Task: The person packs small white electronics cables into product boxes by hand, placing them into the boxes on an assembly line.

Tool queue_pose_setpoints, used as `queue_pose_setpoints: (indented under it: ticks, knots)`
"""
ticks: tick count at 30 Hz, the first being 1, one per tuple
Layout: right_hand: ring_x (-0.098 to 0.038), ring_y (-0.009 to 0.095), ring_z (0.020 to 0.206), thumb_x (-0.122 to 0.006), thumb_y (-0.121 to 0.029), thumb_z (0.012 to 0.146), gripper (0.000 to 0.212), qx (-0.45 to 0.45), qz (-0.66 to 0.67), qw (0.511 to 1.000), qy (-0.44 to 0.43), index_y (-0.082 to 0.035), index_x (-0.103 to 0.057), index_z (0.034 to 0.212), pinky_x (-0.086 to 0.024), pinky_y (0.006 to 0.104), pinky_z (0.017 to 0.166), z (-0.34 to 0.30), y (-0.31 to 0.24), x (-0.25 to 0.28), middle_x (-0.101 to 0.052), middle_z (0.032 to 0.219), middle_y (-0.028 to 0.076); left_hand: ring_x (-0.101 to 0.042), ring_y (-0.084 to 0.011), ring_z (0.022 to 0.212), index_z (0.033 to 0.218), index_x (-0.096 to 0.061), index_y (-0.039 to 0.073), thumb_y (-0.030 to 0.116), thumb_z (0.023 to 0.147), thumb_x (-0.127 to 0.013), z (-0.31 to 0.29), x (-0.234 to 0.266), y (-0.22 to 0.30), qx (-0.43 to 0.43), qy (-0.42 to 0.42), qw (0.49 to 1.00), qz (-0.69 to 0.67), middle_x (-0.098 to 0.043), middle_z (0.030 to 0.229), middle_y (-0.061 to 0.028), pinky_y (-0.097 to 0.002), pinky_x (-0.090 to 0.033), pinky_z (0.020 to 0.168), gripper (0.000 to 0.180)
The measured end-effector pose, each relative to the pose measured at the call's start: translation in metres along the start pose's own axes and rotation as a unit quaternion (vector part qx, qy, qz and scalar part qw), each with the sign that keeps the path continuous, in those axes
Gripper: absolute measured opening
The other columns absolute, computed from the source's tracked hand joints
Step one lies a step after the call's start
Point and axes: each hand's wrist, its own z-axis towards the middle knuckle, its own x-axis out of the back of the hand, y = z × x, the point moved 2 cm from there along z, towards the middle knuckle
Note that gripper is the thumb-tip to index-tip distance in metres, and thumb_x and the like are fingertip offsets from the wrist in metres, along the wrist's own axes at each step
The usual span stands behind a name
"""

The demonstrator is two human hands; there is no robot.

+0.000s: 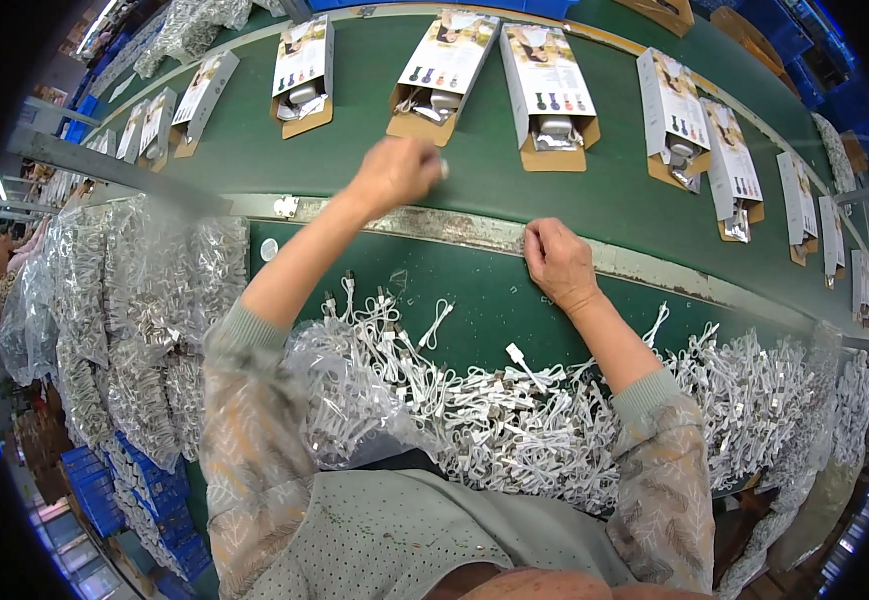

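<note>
Left hand (395,178), bare, blurred: above the flat green belt (365,85), near the lower flap of one white printed cardboard box (455,50) with brown inner faces; contact cannot be told. Grip: fingers curled in, little gap left; a small white blur at the fingertips, whether held cannot be told.

Right hand (562,265), bare: at the worn grey metal rail (435,225) edging the belt, seemingly resting there for steadiness. Grip: fingers folded well in; contents, if any, hidden.

Boxes, several: lying face up in a spaced row on the belt, unfolded ends toward the wearer, presumably for easy access to the insides. In the box nearest the left hand: a rounded white plastic item (445,101) and silvery wrapping.

Cables, short, white, looped, with plugs (525,420): loose heap on the dark green counter (510,300), close to the body, likely for short reach.

Clear plastic bags of white cables (140,300): stacked left, apparently as reserve stock.
</note>
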Motion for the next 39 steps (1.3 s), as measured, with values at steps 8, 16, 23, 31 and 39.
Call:
queue_pose_setpoints:
  ticks: [8,16,23,31,39]
  knots:
    - [-0.06,0.031,0.068,-0.059,-0.004,0.079,0.007,-0.013,0.017,1.0,-0.013,-0.005,-0.052,0.081,-0.049,0.0377,0.059,0.002,-0.014,-0.013,-0.057,0.074,0.012,-0.064,-0.0323,0.081,0.081,-0.06,0.001,0.016,0.072,-0.067,-0.15,-0.042,0.035,-0.102,-0.117,0.982,0.108,-0.064,0.082,-0.0166,-0.0423,-0.052,0.07,0.019]
    - [-0.06,0.031,0.068,-0.059,-0.004,0.079,0.007,-0.012,0.006,1.0,-0.016,-0.005,-0.053,0.082,-0.049,0.038,0.059,-0.007,-0.011,-0.011,-0.057,0.074,0.012,-0.064,-0.0334,0.071,0.077,-0.063,0.003,0.022,0.077,-0.062,-0.067,0.006,-0.035,0.096,0.138,0.985,0.044,-0.065,0.07,-0.0156,-0.0428,-0.051,0.065,0.019]
    - [-0.059,0.031,0.062,-0.06,-0.002,0.079,0.008,0.006,0.011,1.0,-0.004,-0.003,-0.054,0.084,-0.048,0.0364,0.056,-0.002,-0.021,-0.018,-0.058,0.073,0.014,-0.065,-0.0341,0.076,0.076,-0.066,0.002,0.021,0.076,-0.059,0.046,0.006,-0.09,0.178,0.205,0.962,0.04,-0.067,0.076,-0.0181,-0.042,-0.051,0.074,0.02]
    - [-0.06,0.029,0.066,-0.06,-0.002,0.077,0.009,0.002,0.015,1.0,-0.01,-0.005,-0.053,0.082,-0.049,0.037,0.058,0.004,-0.031,-0.028,-0.057,0.072,0.011,-0.061,-0.0306,0.098,0.109,-0.06,0.0,0.01,0.078,-0.061,0.058,-0.007,-0.082,0.048,0.235,0.955,-0.175,-0.063,0.105,-0.0186,-0.0379,-0.047,0.087,0.033]
    - [-0.06,0.03,0.067,-0.06,-0.004,0.078,0.009,-0.003,0.013,1.0,-0.009,-0.005,-0.053,0.082,-0.049,0.037,0.058,0.008,-0.035,-0.036,-0.058,0.075,0.012,-0.054,-0.0325,0.111,0.12,-0.052,0.003,0.029,0.077,-0.07,-0.124,0.046,-0.068,0.026,-0.091,0.995,0.014,-0.056,0.119,-0.0171,-0.0403,-0.043,0.095,0.054]
